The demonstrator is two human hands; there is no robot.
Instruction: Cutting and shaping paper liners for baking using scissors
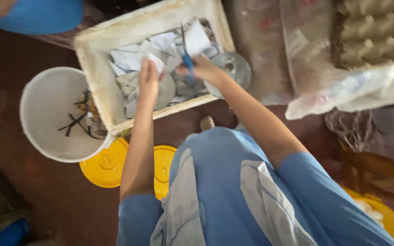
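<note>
My left hand (149, 78) is closed on a small white paper scrap (156, 61) over a cream rectangular tray (97, 68) filled with several cut paper pieces. My right hand (204, 69) grips blue-handled scissors (187, 55), blades pointing up toward a larger white paper piece (196, 38). Both hands hover above the tray's contents. Silvery round discs (233, 68) lie in the tray by my right wrist. My blue sleeves and blue-and-grey clothing fill the lower frame.
A white bucket (51, 114) with dark scraps stands left of the tray. Two yellow round lids (108, 166) lie on the reddish floor. Egg cartons (377, 29) and clear plastic sheeting (343, 91) sit at the right. Another person's blue sleeve (42, 16) is at the top left.
</note>
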